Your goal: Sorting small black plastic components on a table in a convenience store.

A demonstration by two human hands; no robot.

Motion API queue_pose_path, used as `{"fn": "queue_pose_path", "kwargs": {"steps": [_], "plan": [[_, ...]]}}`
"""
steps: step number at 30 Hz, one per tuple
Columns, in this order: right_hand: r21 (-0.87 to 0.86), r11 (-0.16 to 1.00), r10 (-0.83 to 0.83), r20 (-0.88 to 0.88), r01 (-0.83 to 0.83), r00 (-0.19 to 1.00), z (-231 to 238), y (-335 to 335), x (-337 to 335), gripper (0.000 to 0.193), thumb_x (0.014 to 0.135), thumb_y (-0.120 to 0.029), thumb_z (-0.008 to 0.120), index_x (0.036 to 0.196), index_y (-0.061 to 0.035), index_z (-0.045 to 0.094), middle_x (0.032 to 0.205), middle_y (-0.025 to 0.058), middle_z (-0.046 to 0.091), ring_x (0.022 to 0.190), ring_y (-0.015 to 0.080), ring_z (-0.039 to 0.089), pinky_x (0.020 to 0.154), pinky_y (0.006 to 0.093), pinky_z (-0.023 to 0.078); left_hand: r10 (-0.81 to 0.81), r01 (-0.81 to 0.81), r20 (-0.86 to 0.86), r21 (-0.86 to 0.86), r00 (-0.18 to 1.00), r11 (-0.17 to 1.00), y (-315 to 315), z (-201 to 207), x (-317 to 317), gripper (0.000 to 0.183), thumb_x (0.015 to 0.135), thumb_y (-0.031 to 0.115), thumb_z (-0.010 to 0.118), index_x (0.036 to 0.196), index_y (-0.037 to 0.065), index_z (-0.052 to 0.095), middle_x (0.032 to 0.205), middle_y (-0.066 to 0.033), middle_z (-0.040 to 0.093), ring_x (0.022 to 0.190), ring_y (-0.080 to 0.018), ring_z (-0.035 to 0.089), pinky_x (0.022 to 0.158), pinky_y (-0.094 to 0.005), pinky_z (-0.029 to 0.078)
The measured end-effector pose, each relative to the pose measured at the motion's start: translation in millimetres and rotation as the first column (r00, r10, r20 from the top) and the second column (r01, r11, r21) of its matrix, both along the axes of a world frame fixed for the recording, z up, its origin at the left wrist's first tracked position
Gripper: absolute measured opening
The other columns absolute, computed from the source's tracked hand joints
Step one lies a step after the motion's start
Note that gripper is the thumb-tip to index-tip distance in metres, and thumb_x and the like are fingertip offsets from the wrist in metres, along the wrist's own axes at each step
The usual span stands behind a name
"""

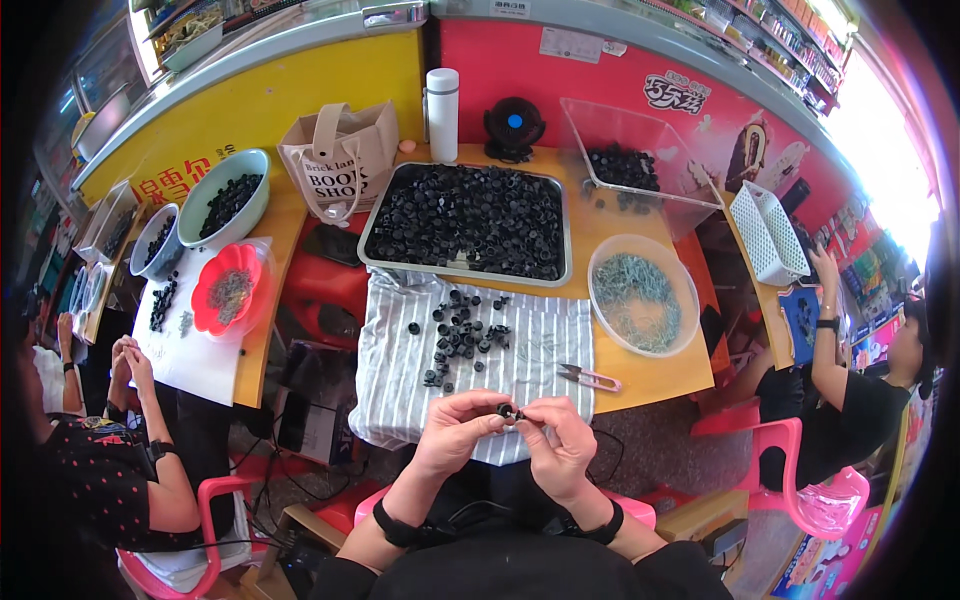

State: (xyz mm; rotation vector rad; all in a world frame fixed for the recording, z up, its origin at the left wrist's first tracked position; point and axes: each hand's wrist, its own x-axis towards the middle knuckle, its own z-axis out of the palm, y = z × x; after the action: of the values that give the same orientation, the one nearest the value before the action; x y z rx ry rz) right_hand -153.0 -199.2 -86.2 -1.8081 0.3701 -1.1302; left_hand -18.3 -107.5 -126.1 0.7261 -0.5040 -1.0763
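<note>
My left hand (pixel 457 432) pinches a small round black plastic part (pixel 506 410) in front of my body, over the table's near edge. My right hand (pixel 560 445) meets it from the other side, its thumb and finger pressed together against the part; whatever they pinch is too small to make out. Beyond my hands, several loose black plastic parts (pixel 466 335) lie on a grey-and-white striped cloth (pixel 385 385). Pink-handled thread snips (pixel 590 378) rest on that cloth, near my right hand. Thin pale strands are scattered on the cloth beside the parts.
Behind the cloth stands a metal tray (pixel 470 272) heaped with black parts. A round clear tub (pixel 645 349) of thin greyish pieces sits at right. Further back are a tote bag (pixel 335 165), white bottle (pixel 442 115), black fan (pixel 514 128) and clear bin (pixel 640 200). People work on both sides.
</note>
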Motion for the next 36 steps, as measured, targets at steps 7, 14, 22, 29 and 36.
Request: {"fn": "queue_pose_path", "kwargs": {"steps": [7,14,22,29,36], "plan": [[-0.118,0.993,-0.034,-0.043,0.029,0.998,-2,-1,4,0.020,0.081,0.008,0.072,0.099,0.0012,0.065,0.091,0.0126,0.065,0.076,0.0218,0.065,0.064,0.0299,0.053,-0.009,0.010,0.008,-0.042,1.000,0.999,1,-1,2,0.028,0.088,-0.009,0.065,0.115,-0.004,0.068,0.109,-0.0105,0.066,0.097,-0.0157,0.066,0.083,-0.0275,0.057],[-0.184,0.982,-0.050,-0.055,0.039,0.997,-2,1,5,0.020,0.079,0.008,0.073,0.097,0.0023,0.066,0.092,0.0138,0.066,0.076,0.0239,0.065,0.064,0.0307,0.053,0.008,-0.007,0.024,-0.052,1.000,0.999,2,-3,2,0.029,0.086,-0.011,0.067,0.114,-0.004,0.069,0.110,-0.0111,0.066,0.098,-0.0161,0.065,0.084,-0.0275,0.057],[-0.219,0.975,-0.052,-0.041,0.042,0.998,-7,0,6,0.019,0.078,0.007,0.075,0.095,0.0030,0.067,0.091,0.0133,0.066,0.074,0.0216,0.064,0.062,0.0290,0.053,0.034,-0.033,0.015,-0.036,0.999,0.999,4,-11,0,0.028,0.085,-0.009,0.069,0.113,-0.002,0.070,0.104,-0.0102,0.067,0.089,-0.0143,0.065,0.075,-0.0248,0.054],[-0.189,0.981,-0.044,-0.031,0.037,0.999,-10,0,7,0.017,0.078,0.007,0.075,0.094,0.0033,0.068,0.090,0.0125,0.065,0.073,0.0208,0.064,0.061,0.0286,0.053,-0.002,-0.001,-0.067,-0.043,0.998,0.999,6,-9,-2,0.027,0.089,-0.003,0.067,0.116,-0.001,0.070,0.100,-0.0094,0.067,0.083,-0.0132,0.063,0.067,-0.0243,0.050],[-0.230,0.972,-0.065,-0.042,0.053,0.997,-8,0,7,0.017,0.077,0.007,0.075,0.092,0.0027,0.068,0.089,0.0121,0.066,0.072,0.0211,0.064,0.059,0.0288,0.052,-0.069,0.072,-0.195,0.008,0.978,0.997,9,-1,-2,0.026,0.096,0.006,0.061,0.120,-0.004,0.067,0.099,-0.0094,0.069,0.083,-0.0150,0.064,0.072,-0.0268,0.051]]}}
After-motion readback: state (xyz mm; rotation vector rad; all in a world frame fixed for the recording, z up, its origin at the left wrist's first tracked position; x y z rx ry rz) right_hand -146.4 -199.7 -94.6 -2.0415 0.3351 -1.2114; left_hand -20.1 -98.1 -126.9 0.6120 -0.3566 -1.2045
